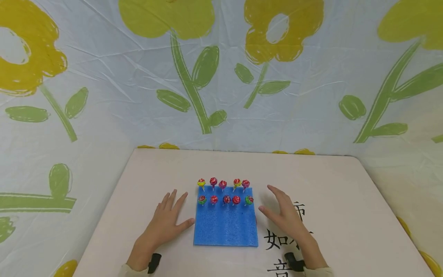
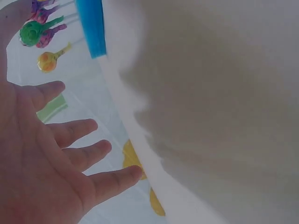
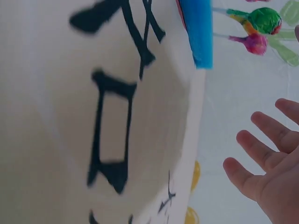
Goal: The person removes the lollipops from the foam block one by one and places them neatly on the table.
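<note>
A blue foam board (image 1: pixel 225 227) lies flat on the table, with several wrapped lollipops standing in it in two rows along its far half. A green lollipop (image 1: pixel 249 200) ends the nearer row at the right; a yellow one (image 1: pixel 201 182) starts the far row at the left. My left hand (image 1: pixel 165 223) is spread out beside the board's left edge, its thumb close to that edge. To the right of the board, my right hand (image 1: pixel 285 215) hovers with fingers extended and thumb toward the board. Neither hand holds anything; both palms show in the wrist views.
The pale table (image 1: pixel 145 173) carries black printed characters (image 1: pixel 277 239) at the right, partly under my right arm. Behind and beside the table hangs a white cloth (image 1: pixel 138 77) with yellow and green flowers. A dark strap (image 1: pixel 154 263) sits on my left wrist.
</note>
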A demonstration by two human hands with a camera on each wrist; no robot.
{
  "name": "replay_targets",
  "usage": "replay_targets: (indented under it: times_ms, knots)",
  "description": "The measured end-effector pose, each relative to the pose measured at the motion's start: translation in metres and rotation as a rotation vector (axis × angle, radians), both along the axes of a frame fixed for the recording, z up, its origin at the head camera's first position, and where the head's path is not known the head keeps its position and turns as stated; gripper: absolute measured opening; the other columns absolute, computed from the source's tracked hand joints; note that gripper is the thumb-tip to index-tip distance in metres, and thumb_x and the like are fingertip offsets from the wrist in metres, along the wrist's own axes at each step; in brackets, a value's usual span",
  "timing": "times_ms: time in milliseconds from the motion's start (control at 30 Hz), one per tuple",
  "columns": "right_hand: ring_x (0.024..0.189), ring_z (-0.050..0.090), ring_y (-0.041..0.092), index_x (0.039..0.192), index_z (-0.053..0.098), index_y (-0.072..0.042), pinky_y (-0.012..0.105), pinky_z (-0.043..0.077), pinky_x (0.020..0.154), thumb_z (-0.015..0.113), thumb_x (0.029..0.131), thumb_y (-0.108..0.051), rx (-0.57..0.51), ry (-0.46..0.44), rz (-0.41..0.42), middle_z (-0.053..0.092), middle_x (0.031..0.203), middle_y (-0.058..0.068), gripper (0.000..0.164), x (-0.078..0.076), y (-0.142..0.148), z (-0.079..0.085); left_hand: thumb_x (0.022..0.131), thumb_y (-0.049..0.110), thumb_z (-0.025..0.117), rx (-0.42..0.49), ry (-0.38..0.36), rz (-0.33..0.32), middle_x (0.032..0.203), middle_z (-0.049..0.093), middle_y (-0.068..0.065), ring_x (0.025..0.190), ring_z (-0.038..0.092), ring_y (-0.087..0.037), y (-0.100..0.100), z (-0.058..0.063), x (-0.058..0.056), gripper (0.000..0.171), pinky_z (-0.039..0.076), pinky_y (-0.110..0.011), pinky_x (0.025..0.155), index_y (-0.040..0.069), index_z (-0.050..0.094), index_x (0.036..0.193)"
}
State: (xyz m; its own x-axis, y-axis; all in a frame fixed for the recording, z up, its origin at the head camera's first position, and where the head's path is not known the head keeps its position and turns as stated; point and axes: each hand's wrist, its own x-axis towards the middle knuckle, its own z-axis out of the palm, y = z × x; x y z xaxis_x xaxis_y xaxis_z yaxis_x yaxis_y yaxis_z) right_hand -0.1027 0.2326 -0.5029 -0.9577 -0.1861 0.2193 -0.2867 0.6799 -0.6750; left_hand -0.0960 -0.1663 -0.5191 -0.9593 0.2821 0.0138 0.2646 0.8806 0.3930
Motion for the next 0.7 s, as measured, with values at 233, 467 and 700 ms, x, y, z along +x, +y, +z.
replay_targets:
  times_ms: [233, 467, 700]
  knots:
    - [0.134, 0.044, 0.040, 0.148, 0.044, -0.006, 0.064, 0.037, 0.103, 0.072, 0.094, -0.019, -0.175, -0.026, 0.056, 0.048, 0.147, 0.018, 0.062, -0.002, -0.010, -0.003, 0.089, 0.069, 0.057, -0.021, -0.081, -0.018, 0.162, 0.022, -0.022, 0.146, 0.016, -0.049, 0.008, -0.001, 0.000, 0.089, 0.021, -0.075, 0.106, 0.022, 0.030, 0.159]
    - [0.130, 0.049, 0.040, 0.144, 0.048, -0.005, 0.064, 0.040, 0.102, 0.069, 0.097, -0.017, -0.298, -0.098, 0.112, 0.052, 0.142, 0.020, 0.052, -0.005, -0.018, -0.009, 0.090, 0.065, 0.060, -0.014, -0.134, -0.026, 0.162, 0.021, -0.022, 0.147, 0.015, -0.049, 0.014, 0.000, 0.004, 0.084, 0.019, -0.077, 0.105, 0.022, 0.034, 0.157]
    - [0.127, 0.053, 0.035, 0.140, 0.051, 0.000, 0.057, 0.044, 0.101, 0.065, 0.099, -0.014, -0.402, -0.158, 0.178, 0.055, 0.139, 0.018, 0.045, -0.008, -0.023, -0.017, 0.090, 0.061, 0.065, -0.030, -0.138, -0.034, 0.161, 0.023, -0.023, 0.146, 0.016, -0.049, 0.017, -0.001, 0.005, 0.081, 0.018, -0.077, 0.105, 0.023, 0.037, 0.156]
